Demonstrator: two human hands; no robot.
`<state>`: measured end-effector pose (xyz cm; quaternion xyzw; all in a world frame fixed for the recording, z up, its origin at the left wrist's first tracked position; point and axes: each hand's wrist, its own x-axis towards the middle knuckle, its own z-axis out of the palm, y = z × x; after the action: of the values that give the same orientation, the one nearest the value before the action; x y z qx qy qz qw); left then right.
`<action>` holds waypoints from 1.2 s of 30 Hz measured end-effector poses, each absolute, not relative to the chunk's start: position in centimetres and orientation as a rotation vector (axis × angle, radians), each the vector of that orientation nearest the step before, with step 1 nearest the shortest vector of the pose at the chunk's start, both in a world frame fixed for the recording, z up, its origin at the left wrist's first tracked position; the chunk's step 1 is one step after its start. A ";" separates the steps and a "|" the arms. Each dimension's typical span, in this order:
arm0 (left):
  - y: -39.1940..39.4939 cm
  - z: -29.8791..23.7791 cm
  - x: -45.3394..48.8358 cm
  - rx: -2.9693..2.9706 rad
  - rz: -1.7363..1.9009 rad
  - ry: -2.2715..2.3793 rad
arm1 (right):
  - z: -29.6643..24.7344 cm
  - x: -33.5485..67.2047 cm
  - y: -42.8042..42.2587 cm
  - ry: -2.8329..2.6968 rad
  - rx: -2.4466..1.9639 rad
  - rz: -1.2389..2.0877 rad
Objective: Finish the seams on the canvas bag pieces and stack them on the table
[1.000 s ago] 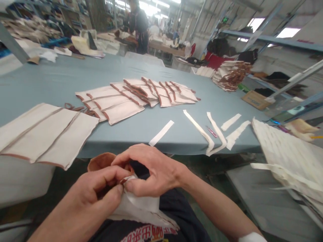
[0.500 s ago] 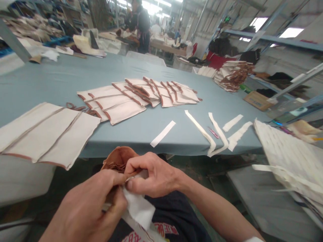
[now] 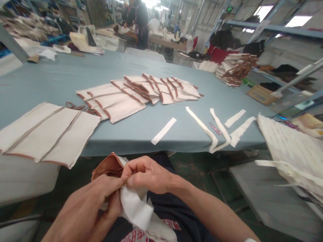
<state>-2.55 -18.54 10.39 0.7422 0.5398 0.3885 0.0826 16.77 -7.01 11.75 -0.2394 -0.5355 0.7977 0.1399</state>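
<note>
Over my lap, my left hand (image 3: 93, 205) and my right hand (image 3: 145, 174) pinch the same piece together: a white fabric piece (image 3: 136, 208) with a brown leather-like edge (image 3: 108, 166). Both hands have their fingers closed on it, thumbs meeting at its top edge. The white part hangs down over my dark shirt. The brown part bunches up behind my left fingers.
The blue-grey table (image 3: 50, 77) carries cream panels with brown trim (image 3: 136, 92), a larger cream stack (image 3: 45, 132) at its near left, white strips (image 3: 164, 130) and a pink tool (image 3: 215, 128). A woven white sheet (image 3: 290, 154) lies right. A person stands far back.
The hands have drawn closer to my body and lower. The white fabric has slid down and now hangs more freely, while the brown edge has shifted left.
</note>
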 end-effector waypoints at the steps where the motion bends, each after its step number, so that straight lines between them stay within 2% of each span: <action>1: -18.9 10.6 -2.4 2.182 1.148 1.697 | 12.0 16.9 -7.0 -1.574 -0.677 2.278; 4: -19.6 11.3 -2.4 2.047 1.061 1.803 | 12.6 17.5 -7.3 -1.707 -0.658 2.094; 9: -19.4 11.4 -3.8 1.811 0.880 1.615 | 12.5 18.0 -7.8 -2.105 -0.575 1.456; 13: -18.6 11.0 -4.1 1.951 0.933 1.519 | 12.2 18.1 -7.9 -2.251 -0.522 1.123; 16: -17.4 12.0 -3.7 2.070 0.879 1.379 | 12.3 18.5 -7.8 -2.301 -0.489 0.963; 20: -15.4 13.8 -2.8 1.980 0.795 1.281 | 12.7 19.3 -7.5 -2.364 -0.446 0.906; 23: -15.1 13.8 -2.2 1.895 0.772 1.256 | 13.3 19.9 -7.2 -2.354 -0.462 1.042; 29: -16.9 12.1 -2.1 1.775 0.955 1.225 | 14.7 19.7 -6.8 -1.952 -0.380 2.101; 33: -17.1 11.1 -2.1 1.541 1.047 1.268 | 14.0 18.6 -7.1 -1.740 -0.442 2.330; 36: -17.3 10.6 -1.4 1.102 1.053 1.265 | 12.9 18.1 -7.6 -1.642 -0.415 2.360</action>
<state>-1.40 -17.32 10.62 0.4652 0.5341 0.4446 0.5483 18.10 -7.64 12.93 -0.1418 -0.5613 0.8068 0.1181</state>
